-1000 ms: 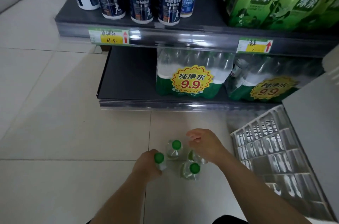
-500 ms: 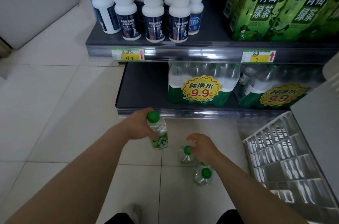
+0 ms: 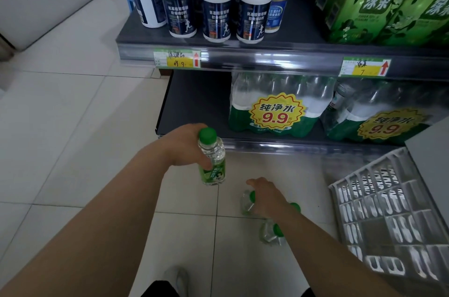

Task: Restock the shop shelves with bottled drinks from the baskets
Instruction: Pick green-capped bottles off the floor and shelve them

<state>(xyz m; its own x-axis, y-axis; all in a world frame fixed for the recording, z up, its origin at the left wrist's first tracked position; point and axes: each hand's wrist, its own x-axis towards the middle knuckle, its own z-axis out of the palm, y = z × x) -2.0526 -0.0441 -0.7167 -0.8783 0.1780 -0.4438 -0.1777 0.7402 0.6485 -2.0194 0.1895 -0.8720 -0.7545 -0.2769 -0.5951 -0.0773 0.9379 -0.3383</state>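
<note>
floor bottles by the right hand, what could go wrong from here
1. The right hand reaches over three green-capped bottles standing close together on the tile; taking one could tip its neighbours.
2. The left hand holds its bottle from the side only; a loose grip might drop it.
3. The white basket lies close on the right, where an elbow could knock it.

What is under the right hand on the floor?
The right hand sits over a green-capped bottle standing on the tile floor, fingers at its cap. Two more bottles show beside the wrist. The grip itself is covered.
</note>
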